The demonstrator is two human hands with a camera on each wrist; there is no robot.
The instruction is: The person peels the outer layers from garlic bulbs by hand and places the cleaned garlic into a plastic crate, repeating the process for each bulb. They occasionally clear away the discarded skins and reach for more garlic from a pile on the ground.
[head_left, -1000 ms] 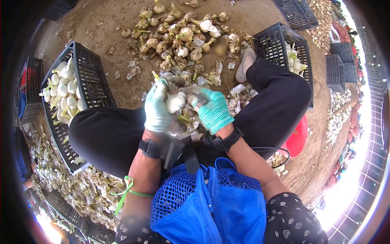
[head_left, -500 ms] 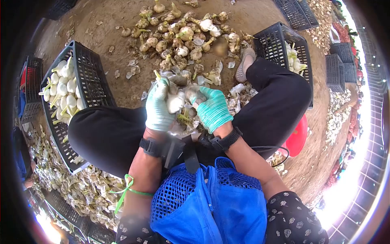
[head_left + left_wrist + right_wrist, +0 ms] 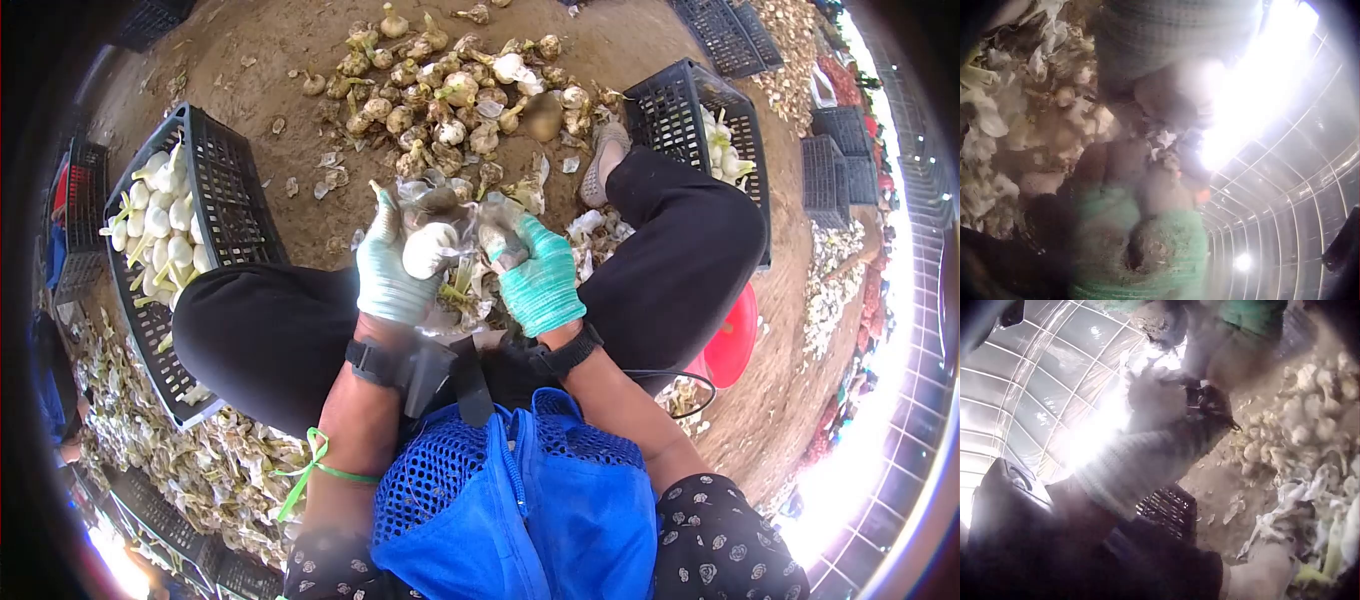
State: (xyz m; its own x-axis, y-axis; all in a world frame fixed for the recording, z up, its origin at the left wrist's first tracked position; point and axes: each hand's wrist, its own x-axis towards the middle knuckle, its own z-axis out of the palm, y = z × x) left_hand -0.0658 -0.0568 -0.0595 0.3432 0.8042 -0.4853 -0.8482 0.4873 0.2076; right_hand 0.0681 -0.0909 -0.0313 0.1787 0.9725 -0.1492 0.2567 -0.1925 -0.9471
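Observation:
In the head view, the left hand (image 3: 393,272), in a pale green glove, grips a white garlic bulb (image 3: 429,251) at its inner side. Beside it the right hand (image 3: 541,283), in a teal glove with dirty grey fingertips, has its thumb and fingers curled on papery garlic skin (image 3: 466,226) between the hands. The left wrist view shows the bulb (image 3: 1200,81) blurred and glare-lit, with the teal right hand (image 3: 1147,250) below. Seen from the right wrist, the pale-gloved left hand (image 3: 1144,464) lies under the bulb (image 3: 1159,400); hand edges blur there.
A heap of unpeeled bulbs (image 3: 455,90) lies on the ground beyond the hands. Black crates holding white bulbs stand at left (image 3: 232,185) and right (image 3: 665,110). Loose skins (image 3: 225,470) cover the ground at lower left, and a red object (image 3: 733,335) sits beside the right knee.
The right hand has moved slightly right, away from the bulb, widening the space between the hands. More of the white bulb shows in the left hand, which keeps its grip.

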